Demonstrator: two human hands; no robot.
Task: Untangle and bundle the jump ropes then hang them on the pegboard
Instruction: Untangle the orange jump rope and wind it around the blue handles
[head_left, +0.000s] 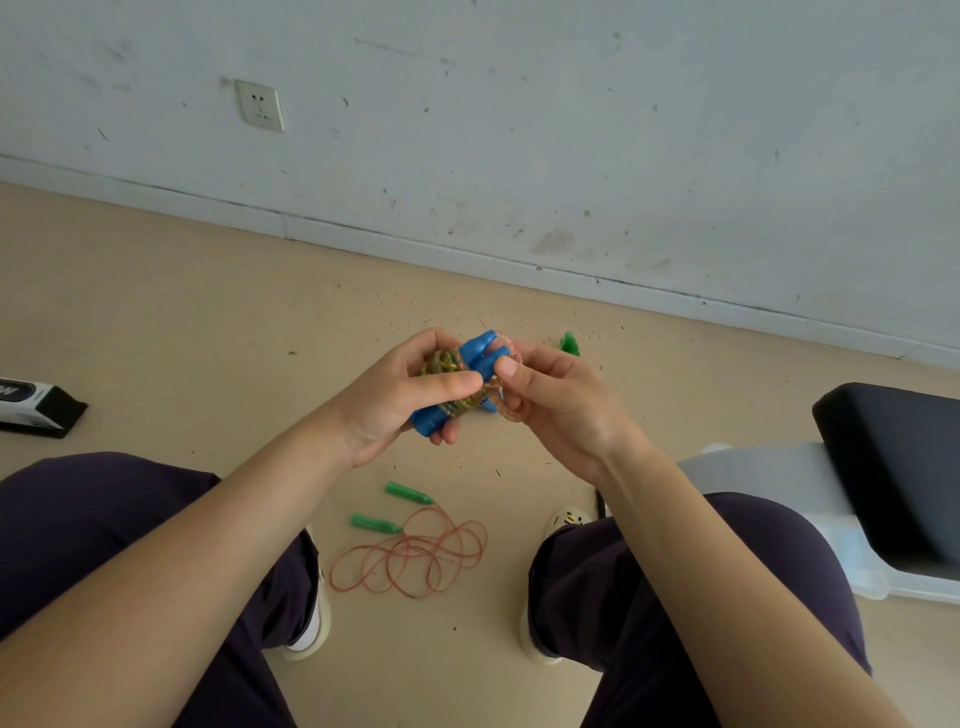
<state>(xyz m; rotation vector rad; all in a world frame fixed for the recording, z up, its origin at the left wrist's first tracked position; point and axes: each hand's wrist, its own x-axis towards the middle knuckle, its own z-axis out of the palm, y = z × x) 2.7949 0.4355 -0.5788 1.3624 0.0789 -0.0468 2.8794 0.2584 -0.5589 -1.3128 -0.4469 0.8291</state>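
Far left on the beige floor (156, 312): a black-and-white box (36, 408). At centre, left hand (400, 397) curled round a blue-handled jump rope bundle (462, 382); right hand (558, 402) pinching its translucent cord. Below, between the knees, a green-handled jump rope with loose orange cord (415, 556).

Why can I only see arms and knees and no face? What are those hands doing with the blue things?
There is no machine here. The camera sits on a person's head and looks down, so you see only their own arms, knees and shoes. The left hand grips a bundled jump rope with blue handles. The right hand pinches a loop of its cord. On the floor between the feet lies another jump rope, with green handles and a loose orange cord in loops. A small green thing peeks out behind the right hand; I cannot tell what it is. On the wall is a socket.
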